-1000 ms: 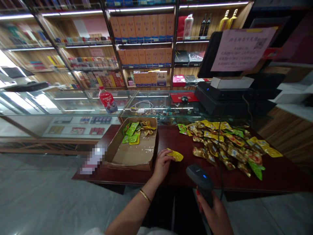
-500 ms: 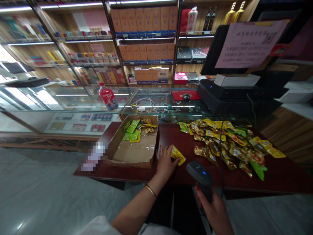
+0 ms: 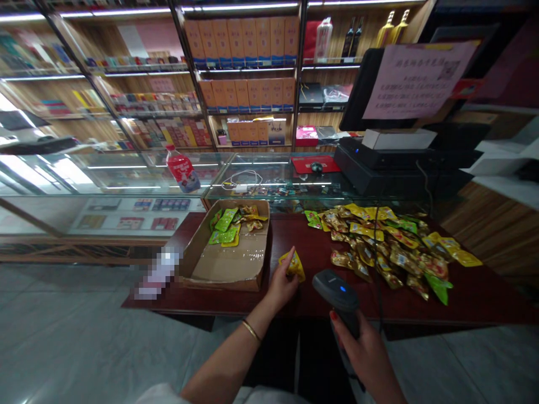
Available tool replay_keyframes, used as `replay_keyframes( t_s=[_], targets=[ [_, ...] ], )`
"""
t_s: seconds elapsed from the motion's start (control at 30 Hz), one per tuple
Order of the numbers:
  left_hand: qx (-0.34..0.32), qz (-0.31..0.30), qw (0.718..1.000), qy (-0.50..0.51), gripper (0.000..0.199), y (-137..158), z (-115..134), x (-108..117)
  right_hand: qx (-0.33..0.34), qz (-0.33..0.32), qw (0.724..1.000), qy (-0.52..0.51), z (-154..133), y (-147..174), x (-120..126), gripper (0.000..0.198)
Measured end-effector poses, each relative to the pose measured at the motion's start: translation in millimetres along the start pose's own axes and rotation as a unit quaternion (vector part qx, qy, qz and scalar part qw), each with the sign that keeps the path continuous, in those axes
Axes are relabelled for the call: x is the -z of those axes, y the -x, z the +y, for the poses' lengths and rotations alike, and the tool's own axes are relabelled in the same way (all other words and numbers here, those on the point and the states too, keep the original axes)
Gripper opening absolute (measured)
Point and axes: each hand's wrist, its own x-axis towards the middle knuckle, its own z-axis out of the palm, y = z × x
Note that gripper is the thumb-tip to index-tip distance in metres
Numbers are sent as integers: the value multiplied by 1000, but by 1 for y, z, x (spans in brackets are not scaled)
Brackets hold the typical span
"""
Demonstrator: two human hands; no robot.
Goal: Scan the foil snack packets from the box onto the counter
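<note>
Between the fingers of my left hand [image 3: 281, 287] is a yellow snack packet [image 3: 296, 266], just above the dark red table [image 3: 309, 300]. My right hand [image 3: 365, 349] is wrapped round the handle of a black barcode scanner [image 3: 337, 290] with a blue light; its head points toward the packet. To the left stands a shallow cardboard box [image 3: 229, 265] with several green, yellow and gold packets [image 3: 227, 220] at its far end. On the right side of the table lies a loose pile of gold, yellow and green packets [image 3: 391, 244].
A cable [image 3: 376, 224] hangs across the packet pile. Behind the table is a glass counter [image 3: 252, 196] with a red-labelled bottle [image 3: 182, 169], a mouse [image 3: 316, 167] and a monitor [image 3: 357, 95] bearing a paper sign. A blurred-out object [image 3: 158, 275] lies left of the box.
My left hand has turned and drawn slightly left with the yellow packet, which now stands more upright in the fingers. The view has shifted a little; the scanner stays in my right hand.
</note>
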Motion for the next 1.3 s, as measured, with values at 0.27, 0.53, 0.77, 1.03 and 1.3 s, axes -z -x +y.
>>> replay_keyframes(
  t_s=[0.27, 0.53, 0.77, 1.03, 1.3],
  targets=[
    [19, -33, 998, 41, 88, 0, 1, -1, 38, 6, 999, -11, -14, -5, -6, 39],
    [-2, -57, 996, 72, 82, 0, 5, 0, 36, -18, 999, 22, -12, -10, -7, 46],
    [1, -89, 989, 118, 91, 0, 5, 1, 52, -30, 997, 42, -10, -17, -7, 49],
    [13, -72, 988, 135, 99, 0, 14, 3, 65, -67, 993, 79, -10, -23, -13, 54],
    [5, -74, 993, 92, 101, 3, 6, 7, 61, -40, 997, 40, -2, -22, -13, 52]
  ],
)
